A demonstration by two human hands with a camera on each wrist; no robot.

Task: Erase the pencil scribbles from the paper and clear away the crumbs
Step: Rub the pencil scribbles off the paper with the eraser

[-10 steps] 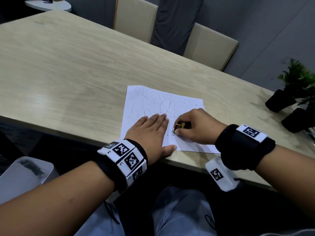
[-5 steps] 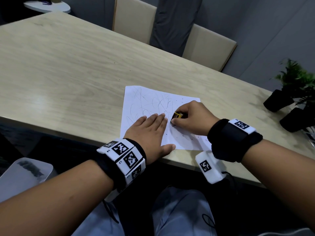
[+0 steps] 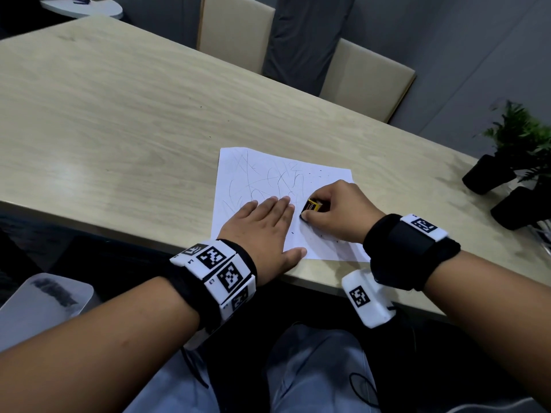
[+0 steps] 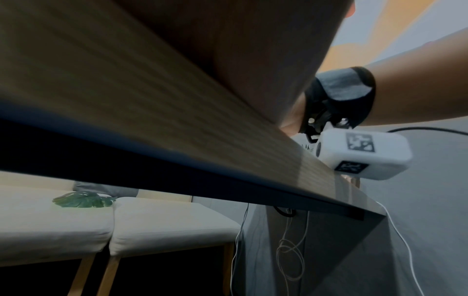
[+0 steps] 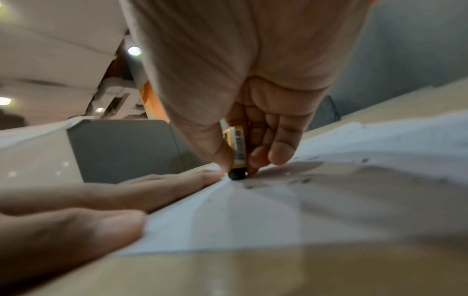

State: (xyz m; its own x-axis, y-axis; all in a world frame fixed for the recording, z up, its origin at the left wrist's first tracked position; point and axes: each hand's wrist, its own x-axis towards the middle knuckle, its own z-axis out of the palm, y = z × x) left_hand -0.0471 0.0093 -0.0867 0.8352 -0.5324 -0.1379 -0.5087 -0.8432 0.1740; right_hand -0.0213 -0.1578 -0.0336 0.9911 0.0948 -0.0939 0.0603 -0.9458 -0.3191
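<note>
From the head view, a sheet of paper [image 3: 277,186] lies near the table's [image 3: 119,114] near edge, its upper left part covered in thin pencil scribbles [image 3: 268,180] and dark crumbs [image 3: 320,235] dotted over its lower right part. The left hand [image 3: 262,231] lies flat on the paper with fingers straight and together, pointing toward 1 o'clock, thumb spread toward the sheet's near edge. Just to its right, the right hand [image 3: 334,213] curls its fingers and thumb round a small eraser [image 3: 310,206] in a yellow sleeve; the eraser's long axis runs from 1 o'clock down to 7 o'clock, dark tip lowest and pressed on the paper, the far end hidden in the hand. Two potted plants [image 3: 515,162] sit at 3 o'clock, partly cut off by the frame. The left wrist view shows mostly the table's [image 4: 152,112] blurred edge, so that hand's fingers cannot be made out there. In the right wrist view the eraser [image 5: 238,152] stands nearly upright between thumb and fingers [image 5: 278,154], its black tip touching the paper [image 5: 253,216]; the left hand [image 5: 101,200] lies flat at 9 o'clock, blurred and cut off.
</note>
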